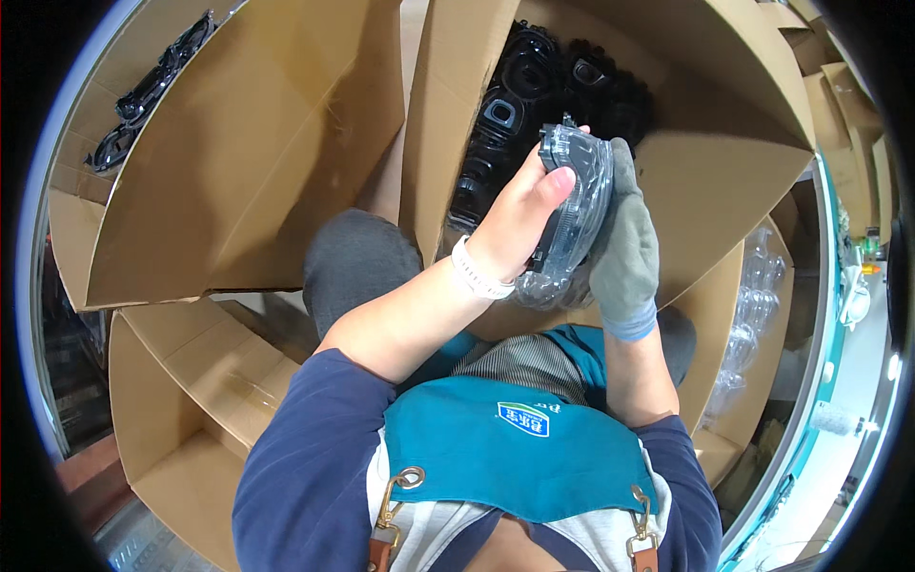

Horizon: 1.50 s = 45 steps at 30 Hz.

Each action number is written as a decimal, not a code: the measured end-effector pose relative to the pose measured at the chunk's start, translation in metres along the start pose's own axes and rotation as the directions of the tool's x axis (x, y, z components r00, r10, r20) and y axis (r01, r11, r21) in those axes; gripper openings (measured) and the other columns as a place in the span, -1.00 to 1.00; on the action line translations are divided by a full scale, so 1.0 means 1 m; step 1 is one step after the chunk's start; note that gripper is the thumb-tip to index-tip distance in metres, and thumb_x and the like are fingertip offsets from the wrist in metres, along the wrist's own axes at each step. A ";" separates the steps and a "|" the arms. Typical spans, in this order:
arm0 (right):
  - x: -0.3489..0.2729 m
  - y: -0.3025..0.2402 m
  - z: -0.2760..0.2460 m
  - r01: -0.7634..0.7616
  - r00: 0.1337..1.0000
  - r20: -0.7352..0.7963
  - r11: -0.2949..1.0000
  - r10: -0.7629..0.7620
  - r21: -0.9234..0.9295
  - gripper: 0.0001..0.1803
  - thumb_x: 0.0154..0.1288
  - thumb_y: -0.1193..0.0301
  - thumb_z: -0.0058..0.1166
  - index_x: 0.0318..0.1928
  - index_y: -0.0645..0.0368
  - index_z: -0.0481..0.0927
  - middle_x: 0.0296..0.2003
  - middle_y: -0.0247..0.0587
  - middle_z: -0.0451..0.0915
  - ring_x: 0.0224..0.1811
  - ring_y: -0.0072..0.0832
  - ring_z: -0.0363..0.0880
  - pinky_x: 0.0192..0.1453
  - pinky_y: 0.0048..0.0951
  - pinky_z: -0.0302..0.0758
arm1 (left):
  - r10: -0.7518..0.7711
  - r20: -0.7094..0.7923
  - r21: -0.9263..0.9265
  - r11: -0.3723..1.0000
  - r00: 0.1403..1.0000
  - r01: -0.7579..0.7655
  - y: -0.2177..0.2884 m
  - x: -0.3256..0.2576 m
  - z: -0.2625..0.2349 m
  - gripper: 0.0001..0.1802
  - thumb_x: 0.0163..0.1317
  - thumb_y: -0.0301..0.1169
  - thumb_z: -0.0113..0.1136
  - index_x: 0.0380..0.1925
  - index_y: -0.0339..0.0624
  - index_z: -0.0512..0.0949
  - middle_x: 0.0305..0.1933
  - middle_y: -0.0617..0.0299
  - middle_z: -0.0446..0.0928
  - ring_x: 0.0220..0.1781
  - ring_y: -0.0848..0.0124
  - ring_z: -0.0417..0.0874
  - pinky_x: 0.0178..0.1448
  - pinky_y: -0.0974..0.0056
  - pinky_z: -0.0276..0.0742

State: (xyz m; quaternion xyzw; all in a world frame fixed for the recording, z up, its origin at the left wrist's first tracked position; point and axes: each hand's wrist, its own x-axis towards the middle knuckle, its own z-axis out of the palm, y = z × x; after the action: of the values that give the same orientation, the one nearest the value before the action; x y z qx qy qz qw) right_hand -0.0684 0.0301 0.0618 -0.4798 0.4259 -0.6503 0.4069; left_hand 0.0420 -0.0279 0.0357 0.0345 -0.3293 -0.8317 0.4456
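A headlight [583, 181] with a clear lens and dark housing is held up in front of me, tilted on edge. My bare left hand [522, 212], with a white band at its wrist, grips the housing from the left, thumb on its face; its other fingers are mostly hidden. A grey glove covers my right hand [626, 243], whose palm and fingers press along the lens's right side. Below the headlight shows a clear curved part [545, 292]; I cannot tell whether it belongs to it. Beyond it, several black headlight housings [527, 74] lie inside a cardboard box [724, 181].
At the left stands another tall cardboard box [238, 143], with black frame-like parts [157, 81] behind its panel. An open carton [181, 419] sits at the lower left. Clear lenses [748, 315] are stacked in a box at the right, near a teal-edged bench [810, 496].
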 end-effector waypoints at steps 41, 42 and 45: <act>-0.023 -0.008 -0.029 -0.194 0.980 -0.076 0.959 0.182 -0.208 -0.73 0.40 0.48 -0.12 0.04 0.33 0.43 -0.10 -0.19 0.53 -0.11 -0.54 0.50 0.04 -0.56 0.43 | 0.097 -0.523 -0.211 0.948 0.847 -0.238 0.017 0.018 -0.017 -0.64 0.35 -0.06 -0.14 -0.34 -0.08 0.50 -0.33 0.21 0.57 -0.25 0.28 0.60 -0.12 0.16 0.54; -0.019 -0.016 -0.028 -0.238 0.970 -0.101 0.940 0.219 -0.245 -0.71 0.43 0.45 -0.15 0.08 0.31 0.40 -0.07 -0.22 0.52 -0.06 -0.56 0.50 0.10 -0.56 0.42 | 0.097 -0.524 -0.208 0.949 0.846 -0.238 0.016 0.016 -0.018 -0.64 0.35 -0.06 -0.14 -0.34 -0.08 0.50 -0.33 0.21 0.57 -0.25 0.28 0.60 -0.12 0.16 0.54; -0.014 -0.034 -0.028 -0.201 0.978 -0.048 0.978 0.204 0.062 -0.64 0.51 0.28 -0.24 0.04 0.32 0.43 -0.11 -0.22 0.54 -0.05 -0.56 0.49 0.09 -0.51 0.44 | 0.139 -0.547 -0.051 0.979 0.826 -0.199 0.013 0.015 -0.007 -0.58 0.37 -0.05 -0.19 -0.51 -0.08 0.43 -0.51 0.24 0.43 -0.42 0.37 0.47 -0.24 0.25 0.46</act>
State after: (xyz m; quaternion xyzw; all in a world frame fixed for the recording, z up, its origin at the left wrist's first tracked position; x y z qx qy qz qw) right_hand -0.0965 0.0584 0.0849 -0.4044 0.4645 -0.6301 0.4729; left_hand 0.0450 -0.0475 0.0414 0.2144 -0.1475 -0.7617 0.5934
